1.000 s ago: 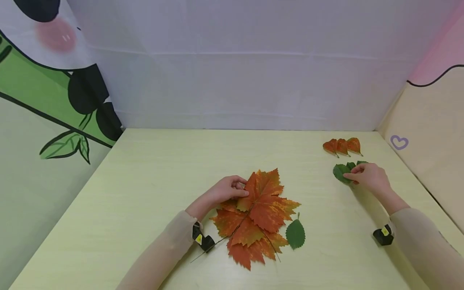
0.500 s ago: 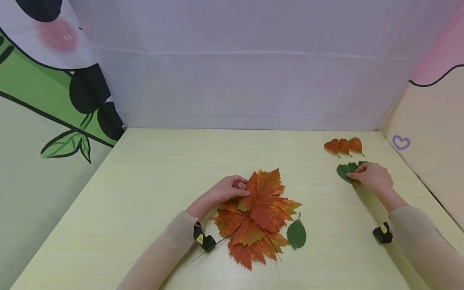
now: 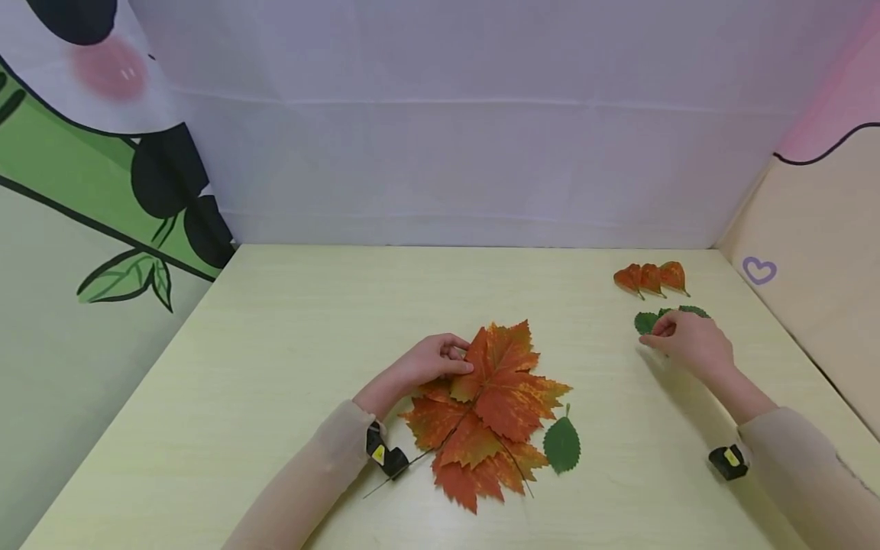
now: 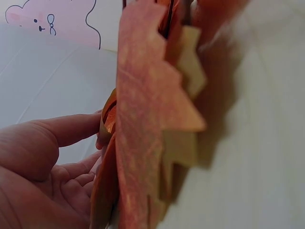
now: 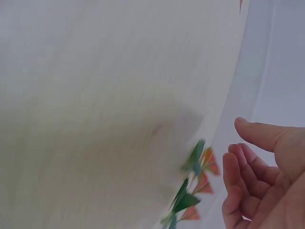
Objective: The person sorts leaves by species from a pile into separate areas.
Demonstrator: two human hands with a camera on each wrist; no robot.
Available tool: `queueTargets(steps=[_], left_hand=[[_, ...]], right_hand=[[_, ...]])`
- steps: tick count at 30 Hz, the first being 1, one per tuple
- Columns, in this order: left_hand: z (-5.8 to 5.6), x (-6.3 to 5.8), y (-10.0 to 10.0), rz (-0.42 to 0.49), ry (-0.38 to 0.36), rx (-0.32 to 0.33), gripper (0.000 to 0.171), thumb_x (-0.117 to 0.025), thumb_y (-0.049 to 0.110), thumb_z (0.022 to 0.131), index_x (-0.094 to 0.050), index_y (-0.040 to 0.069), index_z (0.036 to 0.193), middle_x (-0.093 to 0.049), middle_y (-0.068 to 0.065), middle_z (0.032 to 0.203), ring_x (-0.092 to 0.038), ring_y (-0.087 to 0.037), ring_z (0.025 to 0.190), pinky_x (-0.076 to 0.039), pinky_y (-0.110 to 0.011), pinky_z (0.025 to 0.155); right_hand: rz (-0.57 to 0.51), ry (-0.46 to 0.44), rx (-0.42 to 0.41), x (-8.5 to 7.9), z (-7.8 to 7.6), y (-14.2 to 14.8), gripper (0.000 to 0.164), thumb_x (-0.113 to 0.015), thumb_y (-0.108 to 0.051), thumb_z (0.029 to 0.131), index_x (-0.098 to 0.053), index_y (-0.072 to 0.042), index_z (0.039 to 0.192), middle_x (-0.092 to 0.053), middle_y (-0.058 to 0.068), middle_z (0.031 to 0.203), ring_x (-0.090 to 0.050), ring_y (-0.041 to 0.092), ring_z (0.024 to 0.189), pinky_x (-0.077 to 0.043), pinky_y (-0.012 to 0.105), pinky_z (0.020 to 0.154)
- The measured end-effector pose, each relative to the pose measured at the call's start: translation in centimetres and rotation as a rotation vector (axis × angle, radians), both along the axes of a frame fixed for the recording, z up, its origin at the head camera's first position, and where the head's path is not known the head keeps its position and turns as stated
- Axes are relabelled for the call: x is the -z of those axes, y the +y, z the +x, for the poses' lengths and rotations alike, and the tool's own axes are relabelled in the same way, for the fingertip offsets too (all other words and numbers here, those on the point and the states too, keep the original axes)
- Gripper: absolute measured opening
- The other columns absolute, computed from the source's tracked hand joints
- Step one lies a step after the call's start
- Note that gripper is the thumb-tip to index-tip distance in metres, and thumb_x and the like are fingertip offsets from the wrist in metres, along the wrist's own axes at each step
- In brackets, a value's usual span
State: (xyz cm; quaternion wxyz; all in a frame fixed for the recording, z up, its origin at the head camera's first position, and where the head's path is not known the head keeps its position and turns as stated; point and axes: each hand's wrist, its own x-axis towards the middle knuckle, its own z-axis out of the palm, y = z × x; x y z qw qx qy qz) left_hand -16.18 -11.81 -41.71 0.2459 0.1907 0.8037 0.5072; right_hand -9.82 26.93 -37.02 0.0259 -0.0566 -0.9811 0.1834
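A bunch of orange maple leaves, artificial-looking with thin dark stems, lies in the middle front of the table. My left hand pinches the edge of its upper leaf between thumb and fingers; the left wrist view shows the thumb right at the leaf edge. At the right, my right hand hovers over several small green leaves, partly hiding them. In the right wrist view its thumb and loosely bent fingers stand apart with nothing between them. A single green leaf lies beside the maple bunch.
Behind the green leaves, three small orange leaves lie in an overlapping row. The pale wooden table meets a white cloth backdrop at its far edge. Printed side panels flank it.
My right hand has let go of the green leaf it was pinching and lifted slightly, its thumb and fingers now apart. My left hand and the maple leaves have stayed in place.
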Motion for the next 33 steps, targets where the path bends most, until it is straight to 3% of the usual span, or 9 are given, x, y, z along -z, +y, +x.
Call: queueTargets(steps=[6, 13, 28, 33], left_hand=[[0.2, 0.1, 0.0, 0.005, -0.005, 0.003, 0.041, -0.065, 0.018, 0.085, -0.053, 0.003, 0.121, -0.061, -0.006, 0.086, -0.052, -0.014, 0.067, -0.044, -0.025, 0.062], [0.2, 0.1, 0.0, 0.011, -0.005, 0.002, 0.041, -0.065, 0.018, 0.084, -0.053, 0.003, 0.121, -0.061, -0.006, 0.085, -0.052, -0.014, 0.066, -0.043, -0.025, 0.062], [0.2, 0.0, -0.1, 0.016, -0.002, 0.012, 0.042, -0.065, 0.017, 0.085, -0.052, 0.001, 0.121, -0.061, -0.006, 0.085, -0.051, -0.014, 0.066, -0.043, -0.025, 0.062], [0.4, -0.5, -0.1, 0.017, -0.002, 0.018, 0.043, -0.064, 0.016, 0.085, -0.051, -0.001, 0.123, -0.061, -0.008, 0.086, -0.052, -0.014, 0.067, -0.043, -0.026, 0.063]], right_hand=[[0.007, 0.04, -0.131, 0.2, 1.7, -3.1, 0.018, -0.068, -0.027, 0.08, -0.066, -0.009, 0.084, -0.065, 0.0, 0.075, -0.057, 0.016, 0.067, -0.04, 0.027, 0.053], [0.014, 0.066, -0.361, 0.3, 3.1, -5.5, 0.007, -0.069, -0.017, 0.079, -0.067, -0.014, 0.084, -0.06, -0.009, 0.074, -0.053, 0.007, 0.068, -0.043, 0.025, 0.06], [0.034, 0.07, -0.808, 1.0, 5.8, -8.7, 0.015, -0.07, -0.017, 0.079, -0.068, -0.024, 0.093, -0.062, -0.014, 0.096, -0.059, 0.008, 0.09, -0.049, 0.03, 0.078], [0.074, 0.041, -0.849, 1.3, 6.4, -9.4, 0.017, -0.07, -0.02, 0.079, -0.069, -0.022, 0.095, -0.062, -0.013, 0.097, -0.059, 0.009, 0.091, -0.049, 0.031, 0.078]])
